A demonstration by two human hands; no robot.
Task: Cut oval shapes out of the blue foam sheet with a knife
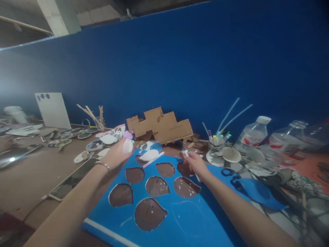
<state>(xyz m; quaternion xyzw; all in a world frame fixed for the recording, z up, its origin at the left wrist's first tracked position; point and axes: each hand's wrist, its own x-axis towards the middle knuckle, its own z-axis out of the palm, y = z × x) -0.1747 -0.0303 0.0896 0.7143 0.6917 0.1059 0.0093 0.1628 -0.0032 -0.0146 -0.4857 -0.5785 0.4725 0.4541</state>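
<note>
While the right hand point(195, 164) pinches a white stick point(186, 152) and left hand point(117, 154) shows unclear fingers, a container point(215, 149) holds markers point(218, 138).

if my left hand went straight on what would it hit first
Probably the brown cardboard leaning at the blue wall, beyond the left hand, though depth is unclear here.

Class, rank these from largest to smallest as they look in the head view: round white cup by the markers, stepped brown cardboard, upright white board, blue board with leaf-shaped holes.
1. Blue board
2. Brown cardboard
3. White board
4. White cup
</note>
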